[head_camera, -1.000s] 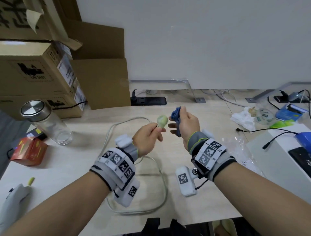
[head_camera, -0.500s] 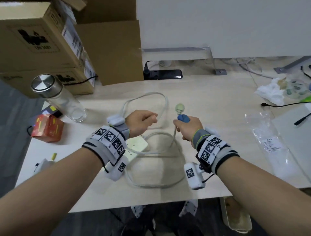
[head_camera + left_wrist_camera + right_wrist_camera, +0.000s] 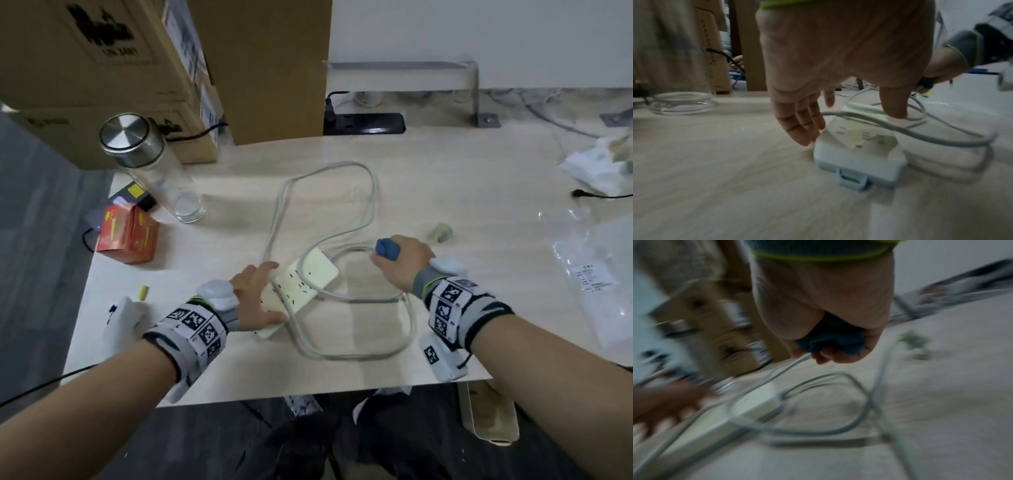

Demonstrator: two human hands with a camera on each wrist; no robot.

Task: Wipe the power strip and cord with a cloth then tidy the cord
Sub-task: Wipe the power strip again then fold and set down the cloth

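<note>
A cream power strip (image 3: pixel 308 277) lies flat on the pale table (image 3: pixel 462 178), its grey-white cord (image 3: pixel 371 192) looping around and over it. My left hand (image 3: pixel 270 291) hovers open over the strip's near end, fingers (image 3: pixel 803 126) touching its left edge and the thumb above the cord (image 3: pixel 920 133). My right hand (image 3: pixel 394 253) grips a bunched blue cloth (image 3: pixel 387 247) to the strip's right. The blurred right wrist view shows the cord (image 3: pixel 789 366) leaving that fist beside the cloth (image 3: pixel 830 340). The plug (image 3: pixel 442 232) lies on the table past the right hand.
A glass bottle (image 3: pixel 154 171) with a steel lid and cardboard boxes (image 3: pixel 102 68) stand at the back left, a red carton (image 3: pixel 126 236) near the left edge. A black power strip (image 3: pixel 364 124) lies at the back. A plastic bag (image 3: pixel 599 274) covers the right side.
The plug has gone from held up to lying on the table. My left hand dropped onto the power strip with fingers spread. My right hand, still with the cloth, came down beside the strip.
</note>
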